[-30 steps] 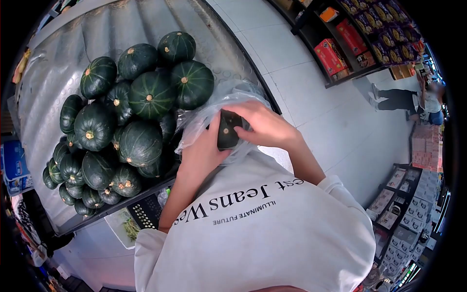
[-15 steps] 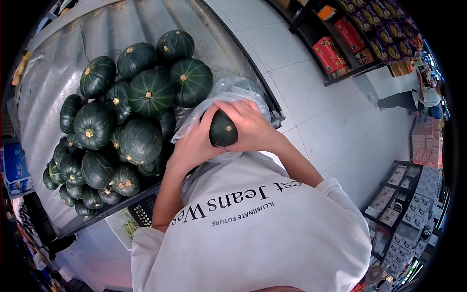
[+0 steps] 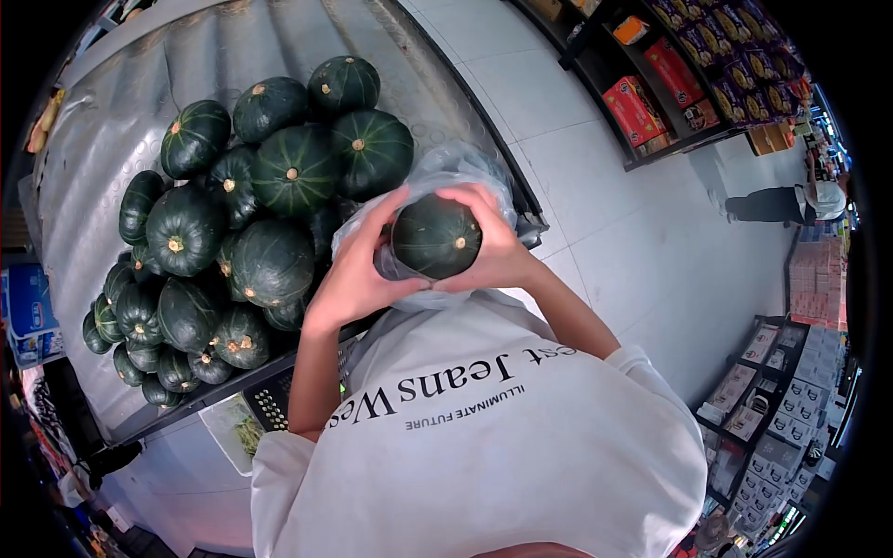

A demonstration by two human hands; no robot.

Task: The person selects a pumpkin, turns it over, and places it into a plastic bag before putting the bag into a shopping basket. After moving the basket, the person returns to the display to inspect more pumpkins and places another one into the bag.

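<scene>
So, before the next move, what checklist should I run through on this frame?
1. Left hand and right hand around the held squash: ok, one at each side.
2. Held squash's stem end in view: ok, it faces up toward the camera.
3. Plastic bag closed over the held squash: not ok, its upper face is bare.
4. Bag's underside intact: cannot tell, hidden beneath the hands and squash.
5. Piled squashes on the display stand: ok.
</scene>
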